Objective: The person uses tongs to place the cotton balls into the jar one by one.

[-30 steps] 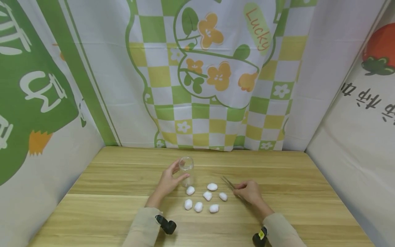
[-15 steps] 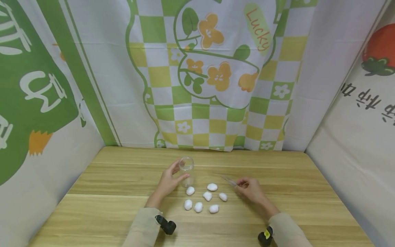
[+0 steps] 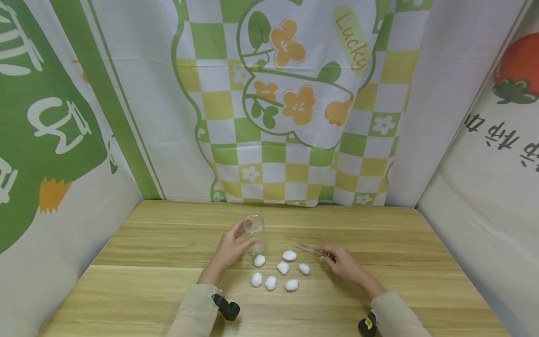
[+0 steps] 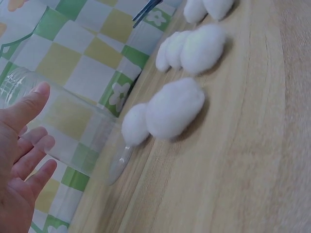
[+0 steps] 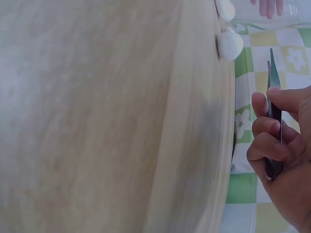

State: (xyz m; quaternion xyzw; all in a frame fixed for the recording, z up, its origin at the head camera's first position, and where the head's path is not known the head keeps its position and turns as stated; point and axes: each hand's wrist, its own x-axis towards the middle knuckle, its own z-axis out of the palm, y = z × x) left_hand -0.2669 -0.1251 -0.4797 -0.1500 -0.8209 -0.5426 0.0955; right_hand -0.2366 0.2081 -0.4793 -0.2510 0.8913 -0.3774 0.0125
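My left hand (image 3: 228,247) holds a clear glass jar (image 3: 255,239) that stands upright on the table, its mouth uncovered. In the left wrist view the thumb and fingers lie along the jar's wall (image 4: 77,121). Slim metal tweezers (image 3: 309,249) are gripped in my right hand (image 3: 343,264), tips pointing left. The right wrist view has the tweezers (image 5: 273,114) between thumb and fingers, with a narrow gap between the tips. Several white cotton balls lie between the hands, one cotton ball (image 3: 259,260) right by the jar's base and another cotton ball (image 3: 289,255) below the tweezer tips.
The wooden table (image 3: 168,262) runs back to a hanging checkered curtain (image 3: 273,154). Printed cloth walls (image 3: 484,224) enclose it on both sides. A small black wrist camera (image 3: 226,307) sits at the left cuff, with another wrist camera (image 3: 367,324) at the right one.
The right hand has shifted slightly right and turned the tweezers, whose tips now point more to the left, nearer the cotton balls. The left hand and the jar have stayed in place.
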